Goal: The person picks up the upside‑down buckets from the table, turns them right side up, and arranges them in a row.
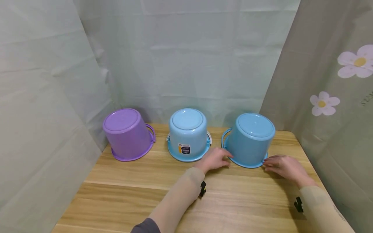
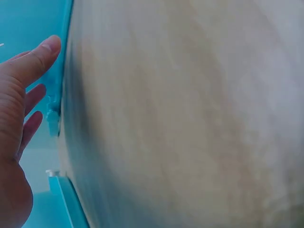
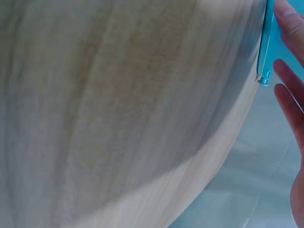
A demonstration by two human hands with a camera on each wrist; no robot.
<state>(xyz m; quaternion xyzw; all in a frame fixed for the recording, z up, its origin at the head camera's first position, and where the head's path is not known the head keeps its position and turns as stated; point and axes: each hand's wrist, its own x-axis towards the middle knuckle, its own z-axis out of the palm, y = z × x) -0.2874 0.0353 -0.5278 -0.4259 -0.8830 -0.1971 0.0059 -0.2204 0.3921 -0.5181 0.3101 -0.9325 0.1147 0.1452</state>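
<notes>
Three upside-down buckets stand in a row on the wooden table. The right one, a blue bucket (image 1: 252, 142), has my left hand (image 1: 214, 159) at the left of its rim and my right hand (image 1: 285, 166) at the right. Spread, fairly straight fingers show in the left wrist view, with the thumb (image 2: 40, 59) over the rim. In the right wrist view, the fingers (image 3: 289, 76) are likewise apart beside the rim, near a handle joint. The middle, lighter blue bucket (image 1: 187, 134) bears a label and a white-gripped handle. A purple bucket (image 1: 128, 136) stands at the left.
The wooden table (image 1: 125, 194) meets pale cloth (image 1: 198, 58) hung behind it and on the left. On the right, a curtain with flowers (image 1: 324, 103) hangs close along the table edge. The middle bucket stands just left of my left hand.
</notes>
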